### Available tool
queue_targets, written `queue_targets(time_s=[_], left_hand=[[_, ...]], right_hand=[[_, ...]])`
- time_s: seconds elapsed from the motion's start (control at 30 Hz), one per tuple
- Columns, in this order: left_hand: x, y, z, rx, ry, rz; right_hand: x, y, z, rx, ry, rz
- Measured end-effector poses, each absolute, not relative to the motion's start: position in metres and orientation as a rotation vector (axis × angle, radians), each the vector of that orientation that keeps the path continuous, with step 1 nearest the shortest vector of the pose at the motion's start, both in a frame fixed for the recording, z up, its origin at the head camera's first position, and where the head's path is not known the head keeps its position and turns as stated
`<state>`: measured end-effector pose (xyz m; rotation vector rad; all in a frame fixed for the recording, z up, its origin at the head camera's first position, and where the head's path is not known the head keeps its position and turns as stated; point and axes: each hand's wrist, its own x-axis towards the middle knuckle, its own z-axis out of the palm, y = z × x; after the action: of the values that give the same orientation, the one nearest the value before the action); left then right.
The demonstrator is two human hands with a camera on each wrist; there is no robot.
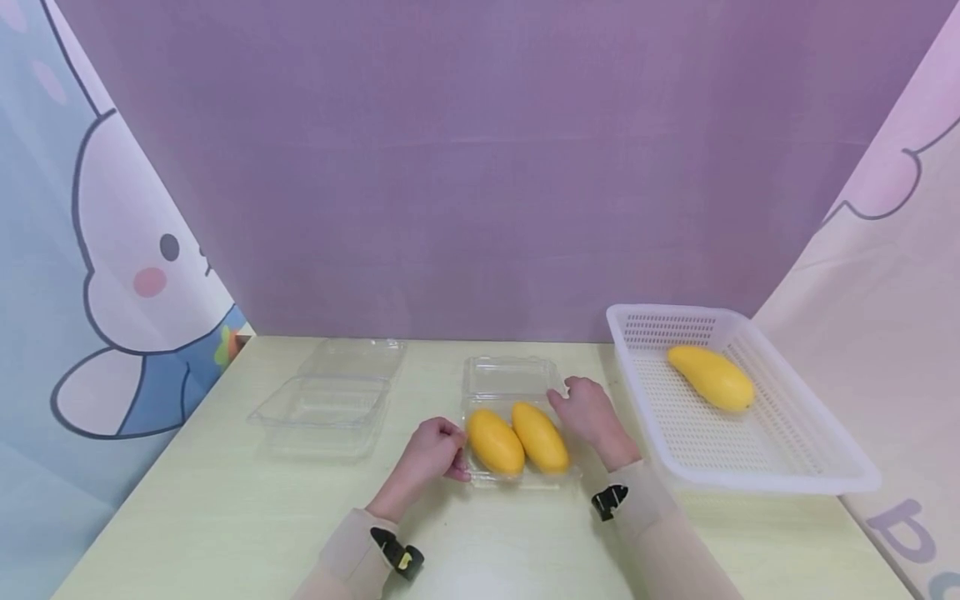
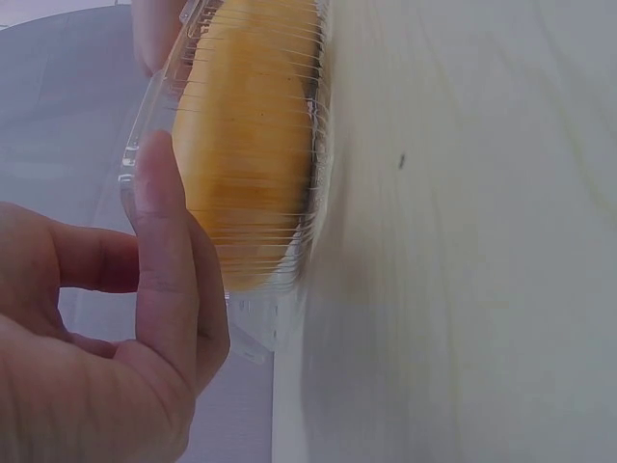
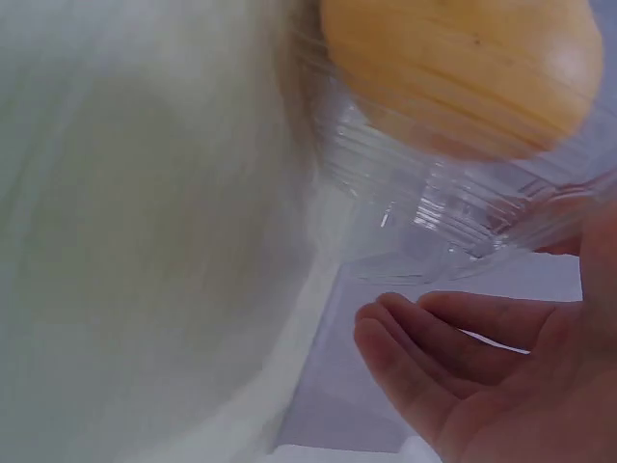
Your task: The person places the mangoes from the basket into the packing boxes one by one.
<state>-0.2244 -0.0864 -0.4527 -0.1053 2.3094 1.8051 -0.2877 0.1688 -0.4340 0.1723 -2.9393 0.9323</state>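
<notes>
Two yellow mangoes, one on the left and one on the right, lie side by side in a clear plastic clamshell box whose lid is folded back, away from me. My left hand grips the box's left rim with curled fingers. In the left wrist view, a fingertip overlaps that rim, and one mango shows through the ribbed wall. My right hand is at the box's right side near the hinge. Its fingers are loosely extended, just beside the clear wall.
A second clear clamshell box stands with its lid up to the left. At the right is a white perforated basket with one mango inside. A purple backdrop rises behind the pale table.
</notes>
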Motion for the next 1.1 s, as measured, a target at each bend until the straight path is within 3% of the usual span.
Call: queue_targets(time_s=[1.1], left_hand=[[-0.225, -0.087, -0.450, -0.078, 2.310, 1.804]], right_hand=[[-0.301, 0.176, -0.431, 0.041, -2.812, 1.300]])
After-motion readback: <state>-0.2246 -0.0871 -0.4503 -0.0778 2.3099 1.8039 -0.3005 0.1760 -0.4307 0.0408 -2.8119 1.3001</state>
